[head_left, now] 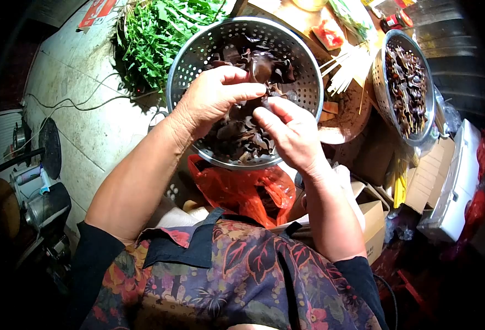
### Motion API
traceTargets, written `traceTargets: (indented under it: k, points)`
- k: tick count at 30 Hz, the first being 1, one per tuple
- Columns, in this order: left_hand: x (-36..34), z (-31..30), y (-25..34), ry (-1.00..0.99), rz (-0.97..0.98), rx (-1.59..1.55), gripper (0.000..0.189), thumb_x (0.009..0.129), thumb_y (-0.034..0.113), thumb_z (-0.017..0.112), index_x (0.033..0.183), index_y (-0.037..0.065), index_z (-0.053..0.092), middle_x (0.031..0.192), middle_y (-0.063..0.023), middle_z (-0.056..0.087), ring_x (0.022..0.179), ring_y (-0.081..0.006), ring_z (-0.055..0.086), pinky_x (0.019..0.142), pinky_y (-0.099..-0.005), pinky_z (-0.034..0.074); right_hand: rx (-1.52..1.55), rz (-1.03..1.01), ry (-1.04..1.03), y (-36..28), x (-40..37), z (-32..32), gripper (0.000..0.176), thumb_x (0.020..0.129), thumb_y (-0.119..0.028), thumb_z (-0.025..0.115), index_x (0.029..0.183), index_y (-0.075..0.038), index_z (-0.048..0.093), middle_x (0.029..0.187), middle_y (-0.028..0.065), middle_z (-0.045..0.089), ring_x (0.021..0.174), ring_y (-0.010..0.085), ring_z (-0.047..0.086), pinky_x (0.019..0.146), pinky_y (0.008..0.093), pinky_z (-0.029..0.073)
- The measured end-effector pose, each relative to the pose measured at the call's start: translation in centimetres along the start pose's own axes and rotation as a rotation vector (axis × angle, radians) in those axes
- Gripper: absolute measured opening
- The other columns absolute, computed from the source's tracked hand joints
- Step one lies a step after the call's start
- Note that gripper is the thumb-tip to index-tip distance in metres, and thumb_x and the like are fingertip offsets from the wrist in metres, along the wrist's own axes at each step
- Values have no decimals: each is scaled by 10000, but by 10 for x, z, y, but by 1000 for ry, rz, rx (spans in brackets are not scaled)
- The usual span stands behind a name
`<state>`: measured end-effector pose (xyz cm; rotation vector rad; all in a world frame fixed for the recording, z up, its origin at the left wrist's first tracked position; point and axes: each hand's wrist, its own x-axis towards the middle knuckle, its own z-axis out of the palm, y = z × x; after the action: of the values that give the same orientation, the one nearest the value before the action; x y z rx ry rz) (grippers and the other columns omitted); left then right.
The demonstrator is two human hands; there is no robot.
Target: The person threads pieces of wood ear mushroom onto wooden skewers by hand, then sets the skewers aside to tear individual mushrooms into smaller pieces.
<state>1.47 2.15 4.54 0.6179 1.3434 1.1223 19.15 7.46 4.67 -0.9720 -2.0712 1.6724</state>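
Note:
A large perforated metal colander (313, 60) holds a heap of dark brown wood ear mushrooms (240, 135). Over the heap, my left hand (218, 96) pinches a wood ear piece (261, 67) between thumb and fingers. My right hand (292, 129) is close beside it, thumb and forefinger closed at the lower edge of the dark pieces between the hands. Where its fingertips meet, the exact grip is partly hidden. Below the colander's near rim sits a red plastic bag (242, 187) with something dark inside.
Leafy greens (157, 41) lie on the tiled floor at upper left. Thin wooden skewers (344, 71) rest right of the colander. A second colander (382, 71) holds skewered wood ear (406, 91). A white foam box (451, 181) and cardboard (429, 173) stand at right; a cable (88, 104) crosses the floor.

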Motion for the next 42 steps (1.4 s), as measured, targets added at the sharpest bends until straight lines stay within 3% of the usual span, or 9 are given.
traceTargets:
  k: [1,6,8,11,16,22,29,36,42]
  points:
    - [-4,3,5,-11,-114,-116,191,770,78,681,946,33,621,895,-31,634,841,-116,593,774,-255,466,-59,-78,18,0,-2,2,214,837,-177,628,1001,-40,631,870,111,646,785,194,618,727,291,476]
    - [-1,7,-6,-217,-28,-242,402,730,1,630,1114,-2,511,941,-59,617,839,-138,607,793,-293,502,-22,-237,63,-6,-11,-3,186,800,-136,670,946,-22,657,830,105,659,756,184,634,714,282,491]
    - [-1,10,-6,-159,25,-461,279,721,-33,624,989,-6,548,882,-61,612,790,-136,604,748,-287,503,123,-98,130,-10,-13,-12,158,801,-124,676,904,-6,655,795,67,653,730,117,610,686,248,489]
    - [-7,15,1,-296,15,-446,364,705,-54,601,1060,-7,538,954,-75,621,864,-153,610,803,-289,496,291,-20,295,-5,-12,-21,245,820,-149,674,996,8,607,841,51,644,751,95,588,682,231,490]
    - [-17,25,-4,-395,-29,-289,451,685,-66,602,1127,-7,532,1000,-60,629,899,-131,609,827,-279,494,827,303,28,-1,-21,-17,337,784,-105,704,1074,17,584,979,58,625,869,119,580,810,257,458]
    - [-20,23,-15,-311,-92,-291,499,707,-14,697,1166,0,501,1081,-88,602,977,-161,591,889,-299,475,812,146,171,6,-30,-16,308,781,-40,672,1073,2,583,977,69,640,851,125,597,795,262,476]
    - [-25,22,-23,-77,134,-267,410,784,-50,599,1177,32,515,1082,-89,599,984,-172,586,898,-313,481,844,296,144,11,-35,-18,349,751,-28,687,1083,-7,581,968,63,640,825,126,601,735,242,483]
    - [-25,16,-17,-361,93,-243,441,815,-14,591,1236,22,465,1107,-91,591,991,-167,585,893,-308,483,926,259,-32,4,-31,-20,388,749,-61,699,1109,21,578,997,72,633,855,140,599,813,269,471]
    - [-26,19,-13,-342,49,-204,425,804,0,607,1210,15,482,1101,-85,595,993,-156,583,895,-307,473,851,299,46,3,-28,-21,258,802,-79,664,1039,17,623,942,62,646,836,132,602,784,256,481]
